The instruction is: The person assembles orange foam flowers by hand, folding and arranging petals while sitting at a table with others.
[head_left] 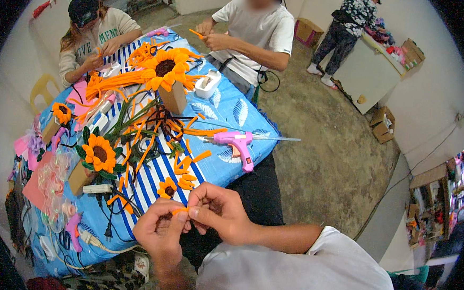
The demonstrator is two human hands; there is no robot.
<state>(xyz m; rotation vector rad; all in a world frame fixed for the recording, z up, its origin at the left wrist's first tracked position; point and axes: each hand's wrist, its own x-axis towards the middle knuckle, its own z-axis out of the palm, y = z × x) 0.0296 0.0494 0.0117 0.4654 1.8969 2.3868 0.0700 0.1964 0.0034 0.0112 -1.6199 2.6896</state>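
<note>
A short piece of orange pipe cleaner is pinched between the fingertips of both hands, just off the table's near edge. My left hand grips it with thumb and fingers closed. From the other side my right hand closes its thumb and forefinger on the same piece; part of it is hidden by the fingers. Just beyond the hands lies a small orange flower with a dark centre, beside looped orange petals. Farther off, a pink glue gun rests on the blue patterned tablecloth.
Fuzzy sunflowers stand in brown blocks, a large one and a green-leaved one. Orange and dark stems litter the table. A white power strip trails cords. Two people work across the table; another stands by a white counter.
</note>
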